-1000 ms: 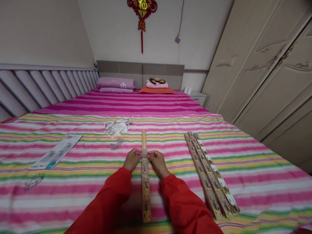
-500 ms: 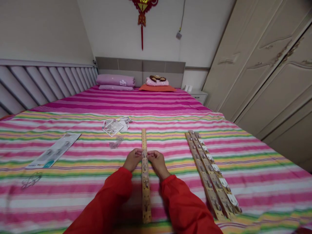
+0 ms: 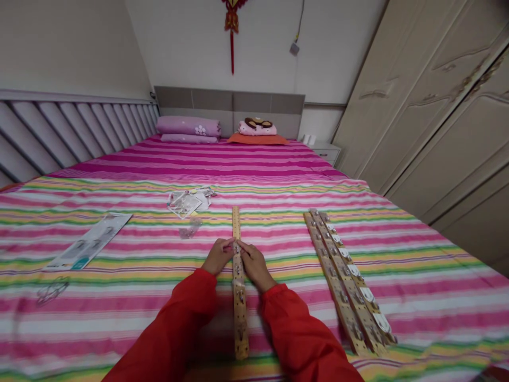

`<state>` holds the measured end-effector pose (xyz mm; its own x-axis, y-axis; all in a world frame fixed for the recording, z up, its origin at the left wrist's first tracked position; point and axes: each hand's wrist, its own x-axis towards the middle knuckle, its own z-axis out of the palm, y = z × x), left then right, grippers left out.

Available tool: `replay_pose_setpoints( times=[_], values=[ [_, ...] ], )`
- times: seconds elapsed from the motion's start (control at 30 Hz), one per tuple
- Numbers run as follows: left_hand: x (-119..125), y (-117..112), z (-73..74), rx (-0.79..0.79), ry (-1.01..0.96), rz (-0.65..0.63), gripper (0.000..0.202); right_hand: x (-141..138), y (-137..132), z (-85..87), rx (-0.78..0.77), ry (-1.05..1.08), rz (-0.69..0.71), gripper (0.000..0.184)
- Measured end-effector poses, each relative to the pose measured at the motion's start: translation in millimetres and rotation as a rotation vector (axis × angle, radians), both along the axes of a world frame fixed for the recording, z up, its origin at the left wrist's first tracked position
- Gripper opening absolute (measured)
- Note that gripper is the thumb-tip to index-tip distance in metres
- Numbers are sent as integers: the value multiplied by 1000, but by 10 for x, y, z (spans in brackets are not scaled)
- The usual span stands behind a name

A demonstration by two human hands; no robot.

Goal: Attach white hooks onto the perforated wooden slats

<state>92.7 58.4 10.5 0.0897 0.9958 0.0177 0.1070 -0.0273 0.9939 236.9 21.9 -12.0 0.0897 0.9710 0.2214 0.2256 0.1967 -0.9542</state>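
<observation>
Strip [image 3: 239, 310] on bed [image 3: 167, 289], lower centre of frame; long axis runs up-frame. Left hand [image 3: 218, 256] and right hand [image 3: 255, 264] flank it, about equally near, fingertips at one metal fitting [image 3: 237, 249]; cannot tell whether pinched.

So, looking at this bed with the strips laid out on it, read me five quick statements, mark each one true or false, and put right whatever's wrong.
1. The left hand and right hand are both at the same tan strip. True.
2. The sleeves are blue. False: they are red.
3. The long flat package lies right of that strip. False: it lies to the left.
4. White pieces sit along the rightmost strip. True.
5. The orange cloth lies on top of the pink bundle. False: it is underneath.
</observation>
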Motion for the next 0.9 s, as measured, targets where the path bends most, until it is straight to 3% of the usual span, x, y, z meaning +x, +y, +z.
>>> replay_pose_setpoints(
  times=[0.27,0.57,0.77,0.9],
  values=[
    [-29,139,-105,-51,-18,-98,51,29,86,-37,-40,-70,38,40],
    [-12,139,-53,-219,-172,-279,57,76,207,18,-165,363,243,34],
    [67,40,13,-278,-241,-139,61,35,149,102,-218,498,153,35],
    [57,-57,38,-231,-282,34,57,82,34,147,-261,533,78,39]
  ],
)
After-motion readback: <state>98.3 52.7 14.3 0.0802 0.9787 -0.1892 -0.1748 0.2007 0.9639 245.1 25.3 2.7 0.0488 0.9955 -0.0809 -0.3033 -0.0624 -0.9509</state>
